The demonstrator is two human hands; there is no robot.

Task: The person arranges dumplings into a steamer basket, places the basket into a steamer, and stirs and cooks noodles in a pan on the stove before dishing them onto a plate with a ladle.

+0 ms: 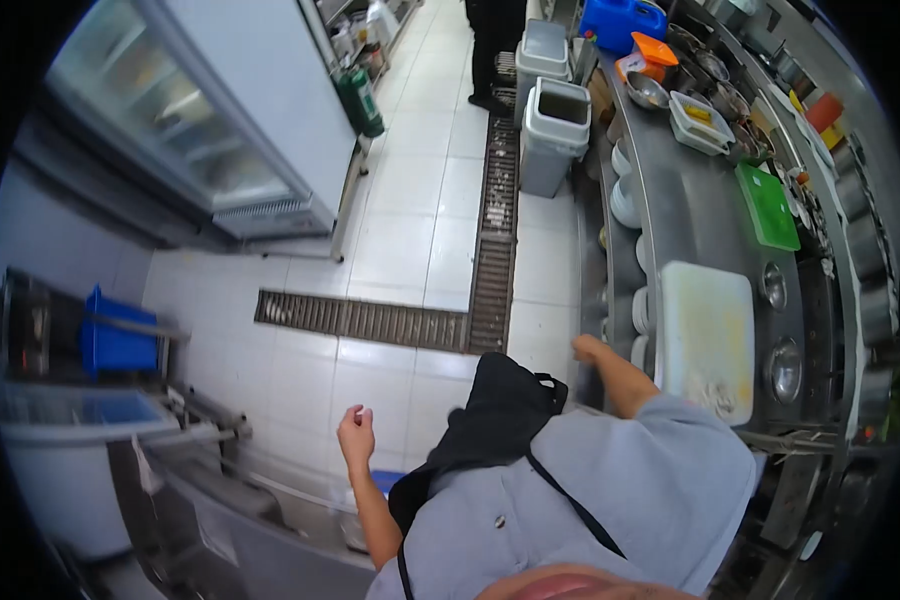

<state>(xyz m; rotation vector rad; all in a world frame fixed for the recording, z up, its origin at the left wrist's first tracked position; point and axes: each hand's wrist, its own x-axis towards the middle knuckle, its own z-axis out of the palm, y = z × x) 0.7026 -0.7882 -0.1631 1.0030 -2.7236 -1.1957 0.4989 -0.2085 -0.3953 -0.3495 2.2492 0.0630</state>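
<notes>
My left hand [356, 435] hangs over the tiled floor at the lower middle, its fingers curled in loosely, and no object shows in it. Beside the steel counter, my right hand [590, 349] is near the stacked plates [640, 312] on the shelf below. Its fingers are too small and turned away to make out. A worn white cutting board [708, 330] lies on the counter by my right arm, with pale scraps at its near end. Two metal bowls [784, 370] stand beyond the board.
Floor drain grates [370, 318] run across the tiles. Grey bins [555, 135] stand at the counter's far end, near a person in dark trousers [485, 55]. A glass-door fridge [260, 120] and a blue bin [120, 335] are at left; a green board [767, 207] lies on the counter.
</notes>
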